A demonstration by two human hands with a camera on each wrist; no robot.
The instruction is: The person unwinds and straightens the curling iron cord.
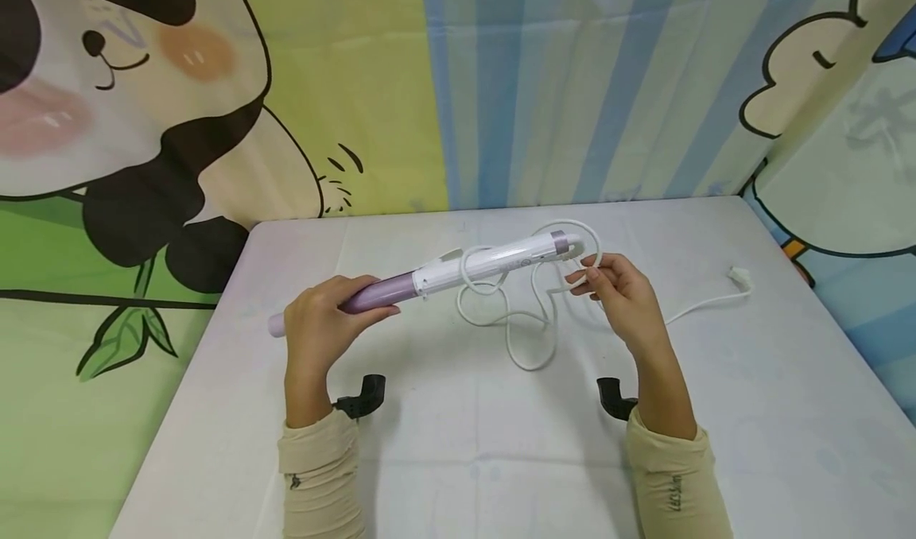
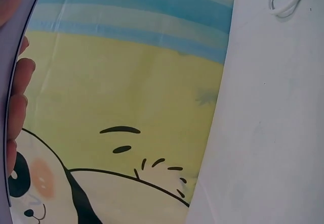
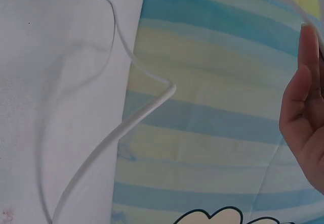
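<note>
On the left, behind the white-covered table (image 1: 215, 412), a panda cartoon backdrop (image 1: 129, 126) covers the wall. Nearer the middle, the left hand (image 1: 318, 324) grasps the purple barrel of a curling iron (image 1: 458, 273), fingers wrapped round it, holding it above the table with the barrel tip pointing left and the white handle rising slightly to the right. A white cord (image 1: 525, 316) loops around the handle and hangs in loose coils between the hands. Farther right, the right hand (image 1: 619, 292) pinches the cord just beside the handle's end, fingertips curled on it. Beyond that hand the cord trails across the table to its plug (image 1: 740, 278), which lies near the table's right edge.
</note>
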